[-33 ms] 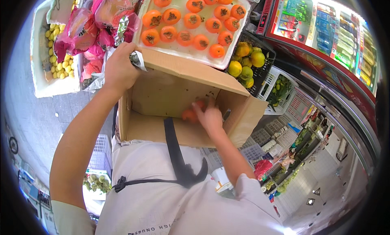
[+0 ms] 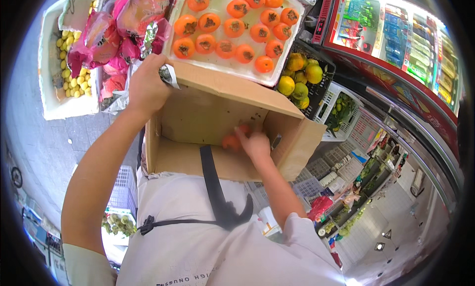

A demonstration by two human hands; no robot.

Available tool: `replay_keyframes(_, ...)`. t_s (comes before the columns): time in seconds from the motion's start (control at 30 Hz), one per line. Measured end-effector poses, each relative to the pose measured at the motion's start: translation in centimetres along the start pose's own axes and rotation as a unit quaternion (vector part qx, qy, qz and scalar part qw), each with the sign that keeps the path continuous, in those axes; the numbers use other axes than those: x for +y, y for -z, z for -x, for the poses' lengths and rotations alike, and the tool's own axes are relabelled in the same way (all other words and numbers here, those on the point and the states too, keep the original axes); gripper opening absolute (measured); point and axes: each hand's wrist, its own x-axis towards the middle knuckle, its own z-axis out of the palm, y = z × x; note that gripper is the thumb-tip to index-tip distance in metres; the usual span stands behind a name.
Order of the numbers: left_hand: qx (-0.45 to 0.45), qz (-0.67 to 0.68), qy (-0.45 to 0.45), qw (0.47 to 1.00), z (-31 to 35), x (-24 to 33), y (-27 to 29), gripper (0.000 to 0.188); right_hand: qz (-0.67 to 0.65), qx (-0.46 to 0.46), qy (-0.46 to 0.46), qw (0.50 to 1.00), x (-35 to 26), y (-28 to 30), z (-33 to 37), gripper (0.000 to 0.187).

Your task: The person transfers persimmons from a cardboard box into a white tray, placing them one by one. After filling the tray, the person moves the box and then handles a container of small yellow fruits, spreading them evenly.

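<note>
The left hand (image 2: 148, 86) is clamped on the cardboard box (image 2: 203, 113) at its far-left corner; inside the box, the right hand (image 2: 256, 143) touches blurred persimmons (image 2: 231, 142), grip indiscernible; beyond the box sits a white persimmon tray (image 2: 217, 2).

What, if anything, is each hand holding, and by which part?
The left hand holds the box by its far left corner. The right hand is at the right side of orange fruit inside; blur hides whether it grips.
</note>
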Motion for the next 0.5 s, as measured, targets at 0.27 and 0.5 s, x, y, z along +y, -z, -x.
replay_keyframes(0.27,0.006,0.008,0.013,1.0,0.6,0.5,0.2,0.029,-0.053,-0.031,0.033,0.998,-0.3,0.3,-1.2,0.059)
replay_keyframes(0.5,0.004,0.014,0.02,1.0,0.4,0.6,0.2,0.03,-0.39,-0.124,0.132,0.903,-12.5,13.8,-0.1,0.039)
